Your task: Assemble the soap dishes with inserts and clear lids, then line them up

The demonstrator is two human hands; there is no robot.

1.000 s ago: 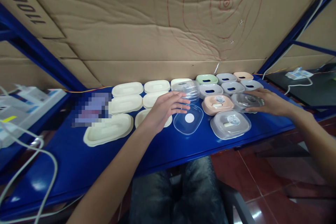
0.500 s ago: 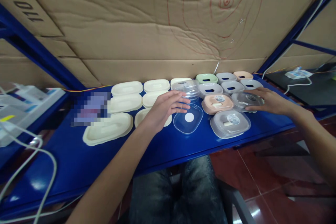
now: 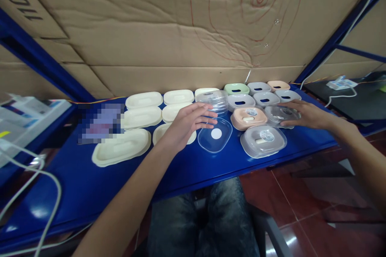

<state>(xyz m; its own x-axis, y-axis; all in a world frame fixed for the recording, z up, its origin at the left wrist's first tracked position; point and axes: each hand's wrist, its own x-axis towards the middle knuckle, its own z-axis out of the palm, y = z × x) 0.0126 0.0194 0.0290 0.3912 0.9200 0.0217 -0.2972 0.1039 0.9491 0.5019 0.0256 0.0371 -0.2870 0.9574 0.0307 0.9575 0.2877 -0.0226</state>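
Observation:
My left hand (image 3: 190,122) hovers with its fingers stretched out and slightly apart, nothing visible in it. Just beyond its fingertips stands a stack of clear lids (image 3: 219,104). A single clear lid with a round white sticker (image 3: 221,144) lies below those fingers. On the right, my right hand (image 3: 312,115) has thumb and fingers around the right end of a grey box with a clear lid (image 3: 274,117). Beside that box sit a peach lidded box (image 3: 238,120) and a nearer grey lidded box (image 3: 247,146), each with a round label on top.
Several cream oval trays (image 3: 137,118) stand in rows on the blue table (image 3: 193,172). Behind the lidded boxes are a green slotted cover (image 3: 229,88) and several grey ones. Cardboard (image 3: 144,40) walls the back. White cables (image 3: 57,176) hang at the left.
The view has shifted slightly, moving everything a little. Both hands hold nearly the same place relative to the lids and boxes.

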